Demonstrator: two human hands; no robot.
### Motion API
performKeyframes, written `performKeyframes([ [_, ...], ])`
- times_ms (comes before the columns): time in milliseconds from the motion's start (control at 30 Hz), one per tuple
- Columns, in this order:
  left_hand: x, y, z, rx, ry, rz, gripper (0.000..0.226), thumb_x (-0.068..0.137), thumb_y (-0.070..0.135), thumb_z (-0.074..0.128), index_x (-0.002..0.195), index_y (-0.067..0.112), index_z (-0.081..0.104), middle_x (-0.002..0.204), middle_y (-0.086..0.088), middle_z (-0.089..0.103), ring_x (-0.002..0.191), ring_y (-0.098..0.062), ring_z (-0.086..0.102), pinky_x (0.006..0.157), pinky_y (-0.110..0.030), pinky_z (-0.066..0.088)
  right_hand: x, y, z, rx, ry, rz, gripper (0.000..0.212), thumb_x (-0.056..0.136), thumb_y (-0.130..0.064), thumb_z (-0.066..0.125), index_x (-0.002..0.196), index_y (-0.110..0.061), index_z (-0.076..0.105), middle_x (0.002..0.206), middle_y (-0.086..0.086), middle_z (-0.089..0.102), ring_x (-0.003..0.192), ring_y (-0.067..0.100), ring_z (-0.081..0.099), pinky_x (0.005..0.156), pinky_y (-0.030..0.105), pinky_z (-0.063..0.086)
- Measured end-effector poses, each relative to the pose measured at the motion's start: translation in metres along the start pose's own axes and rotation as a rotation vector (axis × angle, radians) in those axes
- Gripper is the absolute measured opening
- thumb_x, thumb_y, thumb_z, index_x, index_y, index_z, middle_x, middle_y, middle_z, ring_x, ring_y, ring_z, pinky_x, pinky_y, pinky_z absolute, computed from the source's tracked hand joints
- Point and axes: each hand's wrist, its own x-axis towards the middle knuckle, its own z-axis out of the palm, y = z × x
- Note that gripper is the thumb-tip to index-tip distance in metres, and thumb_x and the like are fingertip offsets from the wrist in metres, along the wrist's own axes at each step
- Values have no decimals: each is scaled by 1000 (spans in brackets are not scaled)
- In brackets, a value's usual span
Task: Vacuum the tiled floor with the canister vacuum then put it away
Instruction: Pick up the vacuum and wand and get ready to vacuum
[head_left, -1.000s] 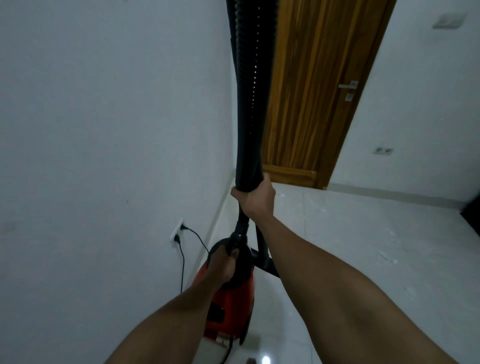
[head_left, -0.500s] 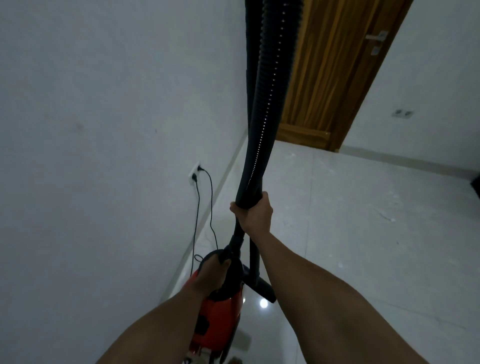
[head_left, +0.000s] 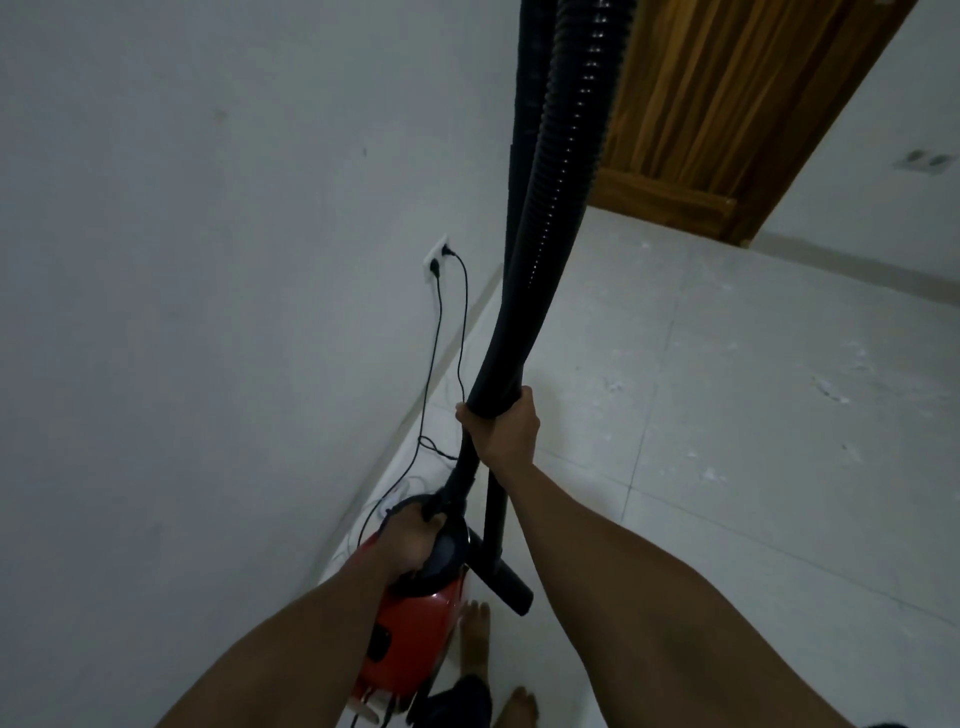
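Observation:
The red canister vacuum (head_left: 415, 644) hangs low in the view, close to the left wall. My left hand (head_left: 413, 543) grips its black carry handle on top. My right hand (head_left: 501, 428) is closed around the black ribbed hose (head_left: 550, 218) together with the black wand (head_left: 493, 519), holding both upright; the hose runs up out of the top of the view. The wand's open end (head_left: 514, 590) points down beside the canister. White floor tiles (head_left: 753, 415) show pale dusty marks.
A wall socket (head_left: 435, 258) on the left wall has two black plugs, and their cords (head_left: 441, 353) hang to the floor by the skirting. A wooden door (head_left: 727, 104) stands at the back. My bare feet (head_left: 475, 644) are under the canister.
The view has tilted down and turned left; the door has slid up and right in the picture. Both hands keep their grips, and the canister sits lower and nearer the socket's cords.

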Motion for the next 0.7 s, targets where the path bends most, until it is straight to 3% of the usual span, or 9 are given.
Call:
performKeyframes([
  [100,3,2,4,5,0,-27,29,101,23,49,124,14,63,117,-5,68,106,-21,63,94,-36,48,7,3,-2,-1,-3,18,56,70,-26,88,107,-18,47,94,-6,59,83,13,61,61,18,47],
  [267,33,17,14,-53,-51,-68,33,102,30,48,132,18,57,120,-6,66,111,-24,61,90,-32,44,42,9,-6,8,37,26,65,70,-30,90,116,-12,47,103,-1,61,90,16,64,63,17,48],
  [400,63,34,22,-62,-110,-29,33,103,33,46,130,17,57,109,-3,66,97,-17,61,81,-31,45,73,11,-16,-11,80,41,67,69,-35,91,114,-14,45,105,0,61,93,16,63,59,9,43],
  [533,114,44,36,-105,-125,-12,33,104,35,46,123,12,58,112,-10,67,100,-22,62,87,-37,51,122,20,-16,-32,89,32,75,64,-42,93,114,-13,44,108,3,62,95,17,63,62,10,45],
  [600,139,45,50,-135,-126,-33,36,104,37,47,125,10,56,114,-9,65,99,-20,60,85,-32,46,145,33,-16,-51,102,50,76,65,-42,92,115,-13,43,108,1,62,95,14,63,59,7,44],
  [700,171,45,72,-184,-138,-52,31,104,35,48,116,7,56,99,-6,64,89,-19,60,79,-33,47,179,58,-14,-58,107,81,73,66,-41,92,115,-15,44,104,-4,61,86,4,59,55,1,44],
])
